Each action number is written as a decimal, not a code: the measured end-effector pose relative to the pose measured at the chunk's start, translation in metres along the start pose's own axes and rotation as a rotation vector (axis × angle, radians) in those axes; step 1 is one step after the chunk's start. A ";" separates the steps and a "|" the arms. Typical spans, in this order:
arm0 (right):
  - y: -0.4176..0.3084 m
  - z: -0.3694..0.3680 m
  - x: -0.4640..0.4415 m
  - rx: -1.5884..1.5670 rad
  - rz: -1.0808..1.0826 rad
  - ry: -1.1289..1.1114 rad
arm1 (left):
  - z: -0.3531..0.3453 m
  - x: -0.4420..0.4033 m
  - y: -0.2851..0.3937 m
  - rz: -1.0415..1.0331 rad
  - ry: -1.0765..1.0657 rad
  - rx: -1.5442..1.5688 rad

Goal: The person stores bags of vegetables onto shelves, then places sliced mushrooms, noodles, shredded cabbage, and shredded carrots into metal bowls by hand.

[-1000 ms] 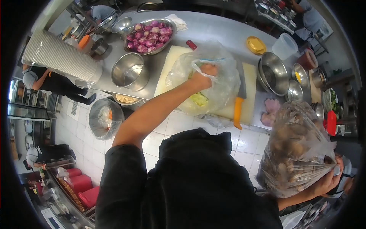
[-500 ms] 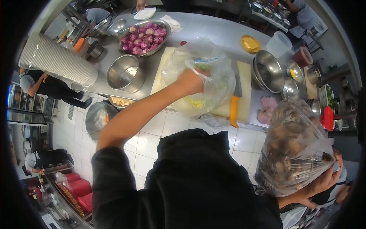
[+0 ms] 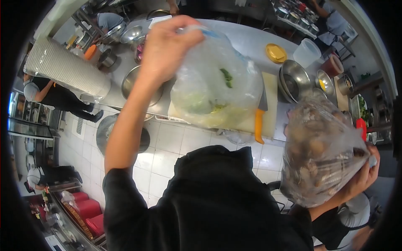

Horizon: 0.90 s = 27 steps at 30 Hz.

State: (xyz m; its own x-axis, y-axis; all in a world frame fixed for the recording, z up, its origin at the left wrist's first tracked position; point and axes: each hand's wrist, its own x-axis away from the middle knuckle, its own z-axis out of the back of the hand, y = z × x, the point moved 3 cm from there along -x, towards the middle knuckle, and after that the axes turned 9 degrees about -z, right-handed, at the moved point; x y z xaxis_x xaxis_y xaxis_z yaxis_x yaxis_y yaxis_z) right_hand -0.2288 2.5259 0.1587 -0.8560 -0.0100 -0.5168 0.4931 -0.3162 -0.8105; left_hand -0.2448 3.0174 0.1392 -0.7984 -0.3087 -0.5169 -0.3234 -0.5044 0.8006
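My left hand [image 3: 169,48] grips the top edge of a clear plastic bag [image 3: 201,79], its fingers closed on the film. Green leafy bits and pale yellow-green pieces show through the bag, which rests on a cutting board [image 3: 271,92]. Right of it, a knife [image 3: 259,125] with an orange handle lies on the board, handle towards me. At the right, my right hand [image 3: 365,173] clutches the gathered neck of another plastic bag [image 3: 318,154]. That one is full of brown, rounded lumps whose kind I cannot make out, and it hangs off the counter's near side.
A steel pot [image 3: 130,83] stands left of the board, partly behind my arm. Nested steel bowls [image 3: 296,77], a yellow dish [image 3: 276,53] and a clear tub [image 3: 307,52] sit to the right. Stacked white containers [image 3: 67,71] jut in at left. Several co-workers stand around.
My left hand has come out of the bag's mouth and moved up and left, pulling its edge up. It now covers most of the red onions. The right-hand bag has shifted slightly.
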 end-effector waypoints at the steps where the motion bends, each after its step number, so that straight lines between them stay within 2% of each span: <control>1: 0.002 -0.008 -0.007 0.028 -0.023 0.011 | 0.011 0.002 0.009 -0.011 0.055 0.026; 3: -0.001 -0.036 -0.025 0.011 -0.043 0.003 | 0.035 0.004 0.024 -0.072 0.158 0.081; 5: 0.003 -0.062 -0.047 0.035 0.075 -0.040 | 0.061 0.008 0.036 -0.141 0.218 0.162; 6: 0.008 -0.074 -0.057 0.002 0.029 -0.105 | 0.076 0.013 0.043 -0.194 0.311 0.125; 7: 0.004 -0.093 -0.067 0.021 0.102 -0.128 | 0.091 0.018 0.051 -0.250 0.408 0.086; 9: 0.006 -0.125 -0.083 -0.043 0.082 -0.177 | 0.123 0.035 0.063 -0.186 0.701 0.017; 12: 0.020 -0.168 -0.111 -0.085 0.091 -0.293 | 0.169 0.061 0.089 -0.137 0.892 -0.141; 15: 0.029 -0.219 -0.134 -0.069 0.173 -0.353 | 0.212 0.096 0.106 -0.115 0.877 -0.259; 19: 0.057 -0.284 -0.162 0.046 0.158 -0.419 | 0.252 0.139 0.120 -0.014 0.820 -0.367; 21: 0.084 -0.317 -0.171 0.079 0.114 -0.438 | 0.256 0.160 0.120 0.039 0.819 -0.387; 23: 0.104 -0.345 -0.166 0.156 0.167 -0.471 | 0.245 0.176 0.116 0.033 0.948 -0.346; 27: 0.110 -0.393 -0.143 0.309 0.281 -0.474 | 0.240 0.205 0.123 0.077 0.987 -0.329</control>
State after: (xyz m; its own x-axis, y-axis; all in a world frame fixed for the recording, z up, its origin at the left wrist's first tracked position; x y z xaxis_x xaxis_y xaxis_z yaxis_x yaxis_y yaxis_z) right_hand 0.0087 2.8649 0.0347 -0.7111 -0.5293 -0.4628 0.7021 -0.4993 -0.5078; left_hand -0.5707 3.0857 0.2044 0.0066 -0.7965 -0.6045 -0.0163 -0.6046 0.7964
